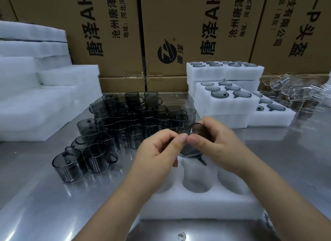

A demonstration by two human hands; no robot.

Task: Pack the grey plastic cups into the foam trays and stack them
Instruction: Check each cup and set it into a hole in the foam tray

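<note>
In the middle of the frame the left hand (pixel 157 148) and the right hand (pixel 217 144) hold one tilted grey cup (pixel 199 133) above a white foam tray (pixel 197 205) on the shiny surface (pixel 44 196). Many loose cups (pixel 125 118) stand at centre left, and filled trays (pixel 225 104) are stacked at upper right.

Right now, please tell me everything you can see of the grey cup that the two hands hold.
The smoky grey see-through plastic cup is a short cylinder with a thin rim. It is tilted on its side, one round end towards the camera, over the round holes of the white foam tray. A dark handle part pokes out below. The left hand and the right hand pinch it from both sides, thumbs meeting in front. Its lower part is blurred.
</note>
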